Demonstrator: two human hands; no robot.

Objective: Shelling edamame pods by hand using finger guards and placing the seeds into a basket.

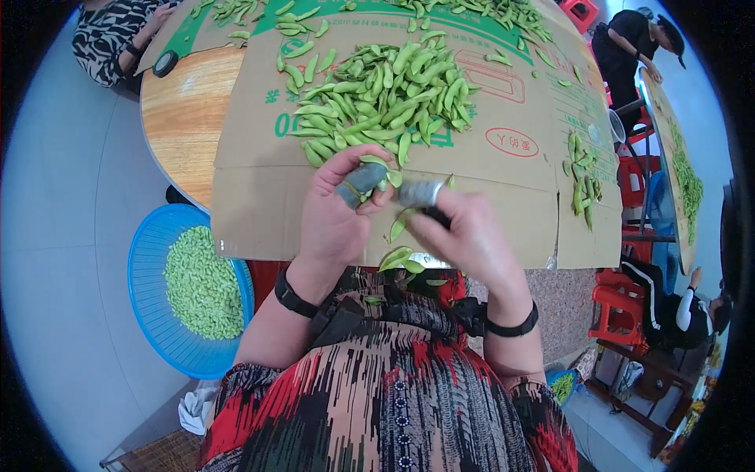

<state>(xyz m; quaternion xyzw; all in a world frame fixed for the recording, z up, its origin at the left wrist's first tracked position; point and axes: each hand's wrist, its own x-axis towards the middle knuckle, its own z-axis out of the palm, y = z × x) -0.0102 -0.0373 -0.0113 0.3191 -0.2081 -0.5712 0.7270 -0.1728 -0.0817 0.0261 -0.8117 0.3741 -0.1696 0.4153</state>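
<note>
My left hand (326, 208) is closed around a green soybean pod (373, 160), above the near edge of a flattened cardboard sheet (267, 197). Grey-green tape wraps one of its fingers. Just to the right is my right hand (478, 236), smeared by motion, with silver tape on one finger and something dark by the thumb. Whether it holds anything is unclear. Below the hands, some loose pods (395, 257) show at the cardboard's edge. Beyond them lies a heap of unopened pods (401, 86).
A blue basin (141, 263) of shelled beans (203, 287) stands at lower left. More pods (582, 185) lie on the right of the cardboard, over a wooden table (185, 118). Other people (629, 47) work around, near red stools (617, 311).
</note>
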